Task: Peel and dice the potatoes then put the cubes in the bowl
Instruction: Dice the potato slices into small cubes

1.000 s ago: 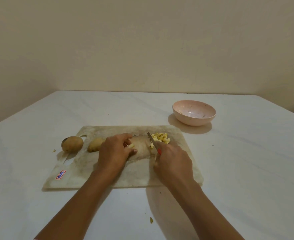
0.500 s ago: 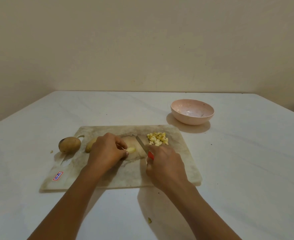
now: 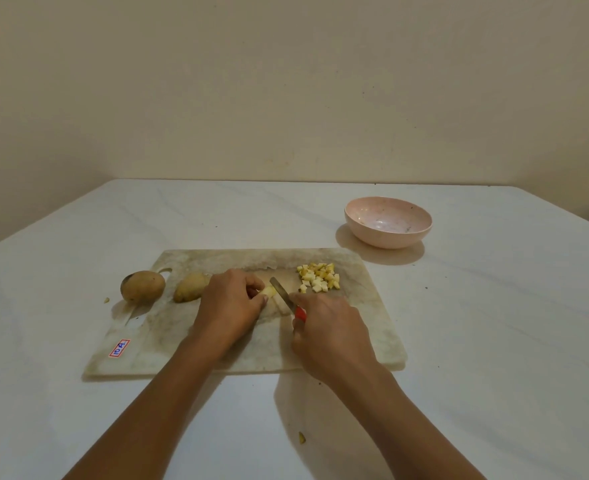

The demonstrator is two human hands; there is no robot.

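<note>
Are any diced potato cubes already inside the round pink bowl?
No, the round pink bowl holds no cubes; the pile of pale yellow potato cubes lies on the marble cutting board.

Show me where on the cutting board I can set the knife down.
Free on the cutting board: the right part, between the potato cubes and its near right corner; also the near left, between the sticker and the left hand. Crowded: the middle, where left hand, right hand, knife and potato piece meet.

Counter [image 3: 493,341]: smooth, faintly veined white stone look. Cutting board [image 3: 372,323]: mottled, marble-like, matt and stained. Bowl [image 3: 388,233]: pale pink, speckled, slightly glossy. Knife [image 3: 282,294]: dull metal blade, red handle. Unpeeled potato [image 3: 143,285]: matt brown skin.
</note>
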